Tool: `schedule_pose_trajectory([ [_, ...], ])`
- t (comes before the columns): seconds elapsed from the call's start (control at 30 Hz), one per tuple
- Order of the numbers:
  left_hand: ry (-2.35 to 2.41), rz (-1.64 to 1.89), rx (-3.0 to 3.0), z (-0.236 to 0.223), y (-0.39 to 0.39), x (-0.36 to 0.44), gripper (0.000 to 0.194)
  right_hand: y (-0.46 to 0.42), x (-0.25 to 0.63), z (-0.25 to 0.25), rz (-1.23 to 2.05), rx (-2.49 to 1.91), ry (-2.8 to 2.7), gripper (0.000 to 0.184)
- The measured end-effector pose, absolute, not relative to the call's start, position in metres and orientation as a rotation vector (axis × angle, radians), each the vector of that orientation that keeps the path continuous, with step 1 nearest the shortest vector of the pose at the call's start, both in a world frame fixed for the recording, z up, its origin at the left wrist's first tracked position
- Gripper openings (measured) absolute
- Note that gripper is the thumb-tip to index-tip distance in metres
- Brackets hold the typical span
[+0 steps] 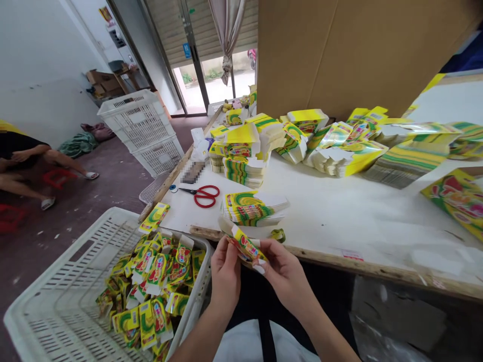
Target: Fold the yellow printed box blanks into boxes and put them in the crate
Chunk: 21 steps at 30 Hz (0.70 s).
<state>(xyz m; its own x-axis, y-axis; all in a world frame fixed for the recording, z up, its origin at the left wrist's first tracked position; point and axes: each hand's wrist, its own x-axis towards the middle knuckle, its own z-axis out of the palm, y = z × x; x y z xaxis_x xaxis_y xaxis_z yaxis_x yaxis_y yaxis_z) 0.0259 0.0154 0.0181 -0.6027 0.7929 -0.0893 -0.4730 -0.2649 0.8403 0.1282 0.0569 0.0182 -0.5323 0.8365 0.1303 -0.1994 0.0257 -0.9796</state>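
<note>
Between my two hands, just over the table's near edge, is a small yellow and green printed carton point(246, 243) with a white flap showing. My left hand point(226, 266) grips its left end, fingers behind it. On its right end my right hand point(279, 265) pinches with thumb and fingers. Beyond it on the table lies a fanned stack of flat cartons point(249, 207). A small yellow-green wrapped piece point(278, 235) rests near my right hand. To my left, a white plastic crate point(94, 241) holds many such cartons, some with flaps open.
Red-handled scissors point(206, 196) and a blurred flat dark object point(192, 172) lie on the white table point(317, 211). Bundles of flat cartons point(243, 171) line its back, before a big cardboard sheet point(339, 55). Stacked white crates point(143, 130) stand on the floor; a person point(26, 151) sits at far left.
</note>
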Motion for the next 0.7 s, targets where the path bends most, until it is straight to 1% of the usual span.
schedule_pose_trajectory([
  [0.07, 1.19, 1.926, 0.451, 0.011, 0.015, 0.025, 0.028, 0.061, 0.132, 0.011, 1.532, -0.728, -1.565, 0.012],
  [0.17, 1.219, 1.85, 0.497, 0.008, 0.01, 0.012, 0.029, 0.07, 0.146, 0.004, 1.348, -0.724, -1.728, 0.02],
  [0.2, 1.216, 1.823, 0.518, 0.011, 0.008, 0.005, 0.033, 0.074, 0.153, 0.005, 1.29, -0.686, -1.81, 0.023],
  [0.23, 1.211, 1.801, 0.555, 0.015, 0.004, -0.005, 0.042, 0.078, 0.159, 0.007, 1.235, -0.636, -1.921, 0.027],
  [0.3, 1.235, 1.719, 0.717, 0.028, -0.003, -0.023, 0.064, 0.084, 0.168, 0.015, 1.101, -0.537, -2.164, 0.032],
  [0.33, 1.285, 1.619, 0.845, 0.035, -0.006, -0.03, 0.074, 0.086, 0.171, 0.019, 1.022, -0.494, -2.275, 0.033],
  [0.4, 1.415, 1.269, 1.128, 0.046, -0.011, -0.036, 0.089, 0.085, 0.171, 0.024, 0.88, -0.397, -2.428, 0.032],
  [0.43, 1.452, 1.079, 1.234, 0.049, -0.012, -0.035, 0.093, 0.083, 0.169, 0.024, 0.826, -0.337, -2.469, 0.031],
  [0.47, 1.465, 0.937, 1.298, 0.051, -0.012, -0.031, 0.092, 0.08, 0.166, 0.024, 0.782, -0.285, -2.482, 0.032],
  [0.5, 1.463, 0.869, 1.321, 0.051, -0.012, -0.025, 0.086, 0.078, 0.163, 0.022, 0.743, -0.269, -2.462, 0.035],
  [0.53, 1.459, 0.873, 1.308, 0.05, -0.011, -0.019, 0.079, 0.075, 0.16, 0.018, 0.708, -0.305, -2.403, 0.04],
  [0.6, 1.516, 0.968, 1.228, 0.047, -0.01, -0.006, 0.069, 0.069, 0.157, 0.009, 0.728, -0.499, -2.193, 0.058],
  [0.63, 1.575, 1.009, 1.198, 0.045, -0.01, 0.0, 0.069, 0.066, 0.156, 0.004, 0.832, -0.596, -2.055, 0.065],
  [0.67, 1.631, 1.022, 1.192, 0.044, -0.01, 0.004, 0.071, 0.063, 0.155, -0.001, 0.994, -0.662, -1.903, 0.069],
  [0.7, 1.666, 1.016, 1.208, 0.041, -0.01, 0.008, 0.074, 0.059, 0.154, -0.005, 1.193, -0.705, -1.751, 0.068],
])
